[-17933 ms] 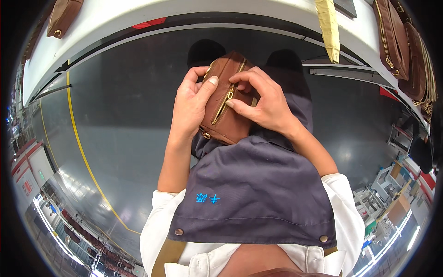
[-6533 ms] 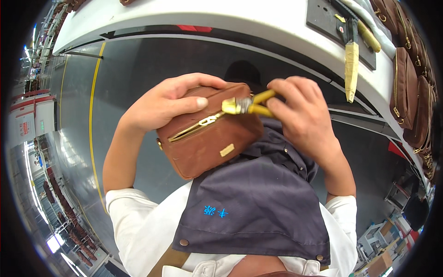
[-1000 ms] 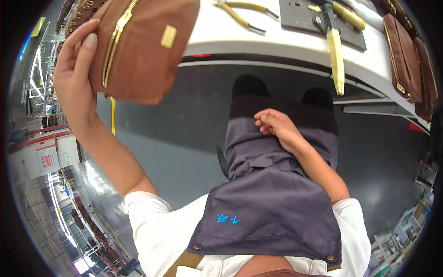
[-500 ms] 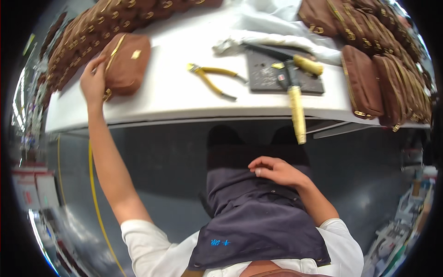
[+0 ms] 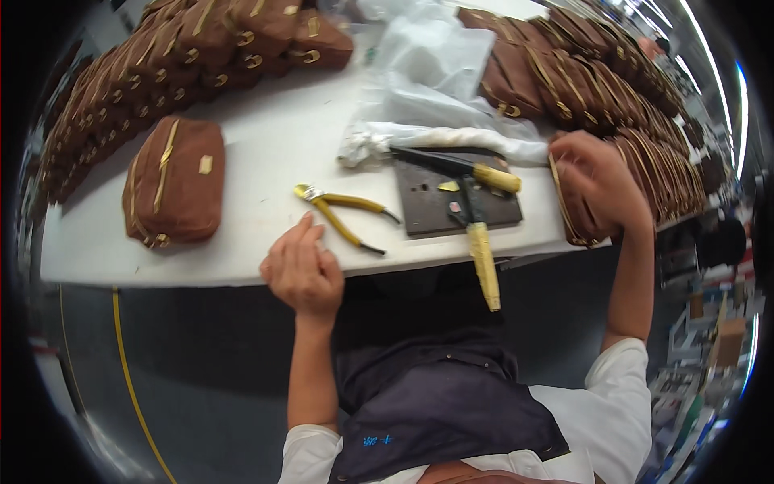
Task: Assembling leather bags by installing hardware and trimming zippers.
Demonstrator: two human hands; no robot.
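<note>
My left hand (image 5: 303,268) hovers at the table's front edge beside the yellow-handled pliers (image 5: 343,211). Its fingers are loosely bent and a little apart, holding nothing. On the right, my right hand (image 5: 603,179) is over the nearest brown pouch (image 5: 574,211) of a row. Motion smears its fingers, so I cannot tell whether they grip the pouch. Another brown zipped pouch (image 5: 187,181), with a gold zipper and a small gold plate, stands alone on the left part of the table, apart from both hands.
A dark block (image 5: 411,211) bears a hammer (image 5: 481,262) with a yellow-wrapped handle and another yellow-handled tool (image 5: 493,177). Clear plastic sheeting (image 5: 435,68) lies behind. Stacked brown pouches (image 5: 185,56) fill the far left; more brown pouches (image 5: 556,89) stand at the far right.
My left hand has let go of the pouch on the left and moved right, near the pliers. My right hand has risen from my lap to the right row of pouches. The view has shifted.
</note>
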